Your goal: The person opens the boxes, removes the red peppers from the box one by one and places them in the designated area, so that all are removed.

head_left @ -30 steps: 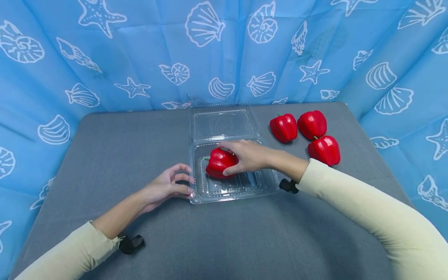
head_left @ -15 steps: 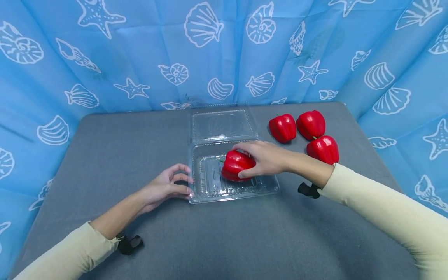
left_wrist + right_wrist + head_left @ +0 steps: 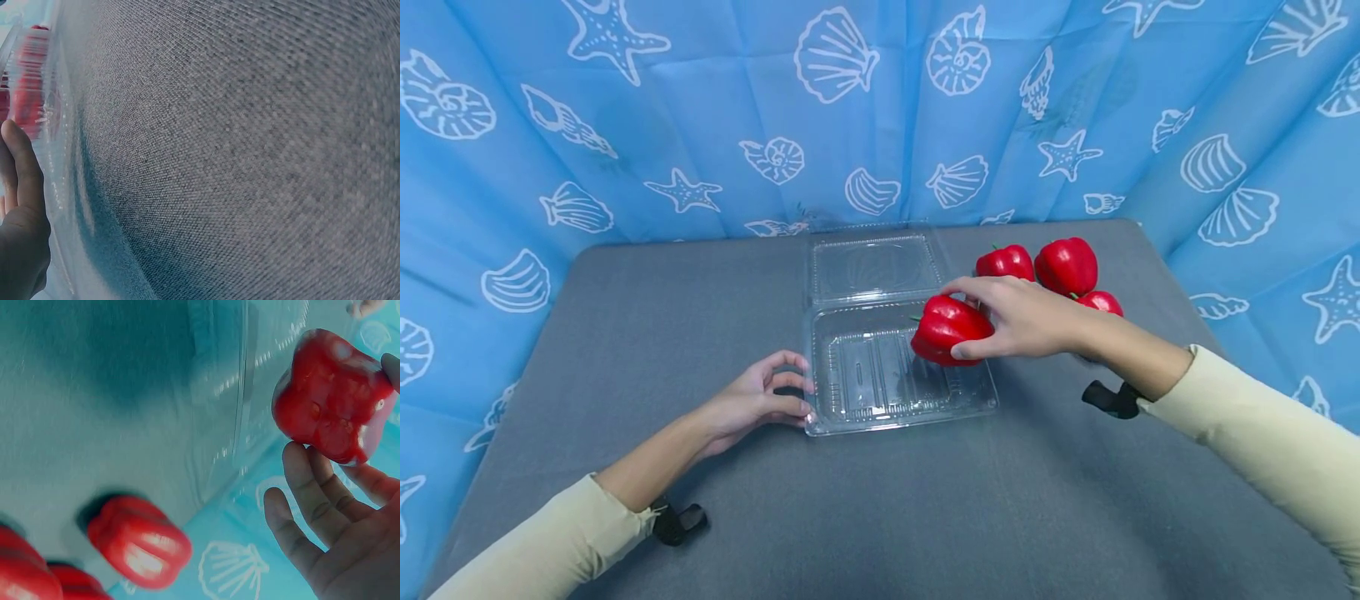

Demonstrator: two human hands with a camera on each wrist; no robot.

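Observation:
My right hand point(image 3: 1026, 317) grips a red bell pepper point(image 3: 946, 331), thumb on the near side and fingers over the far side. The pepper is held over the right part of a clear plastic clamshell container point(image 3: 861, 379), its green stem pointing left. In the right wrist view the pepper's lobed bottom end point(image 3: 334, 394) faces the camera, with fingertips against it. My left hand point(image 3: 756, 404) rests at the container's left edge, fingers lightly bent and touching the rim. In the left wrist view a finger point(image 3: 28, 169) lies along the clear wall.
The container's lid point(image 3: 876, 267) lies folded back behind the base. At the back right sit three more red bell peppers: one on the left point(image 3: 1004, 262), one behind point(image 3: 1067, 265), one partly hidden by the right arm point(image 3: 1101, 302). A blue shell-patterned curtain point(image 3: 880, 108) hangs behind the grey table point(image 3: 685, 300).
My right hand has moved to the right with the bell pepper, from the container's left-middle to above its right side, and lifted it. The left hand and container have stayed put.

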